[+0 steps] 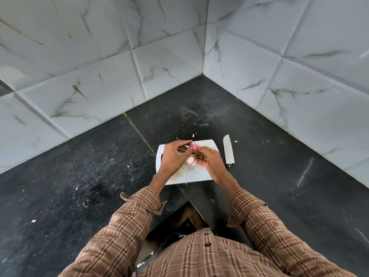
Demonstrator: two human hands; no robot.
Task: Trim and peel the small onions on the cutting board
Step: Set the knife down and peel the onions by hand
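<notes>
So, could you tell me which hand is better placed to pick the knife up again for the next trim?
Probably the right hand: the knife lies on the counter just right of the cutting board, beside that hand. The left hand is across the board, holding the onion.

Glossy marble-look tiles point(103, 92), speckled stone counter point(79, 176), metal knife blade point(228, 149).

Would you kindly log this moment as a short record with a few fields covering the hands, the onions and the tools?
surface: black countertop in a tiled corner
board: white cutting board
left hand: over the board, fingers on a pinkish onion
right hand: fingers meeting the same onion
other onion: pale piece on the board, below the hands
knife: lying on the counter right of the board, unheld
debris: skin scraps on board and counter
</notes>
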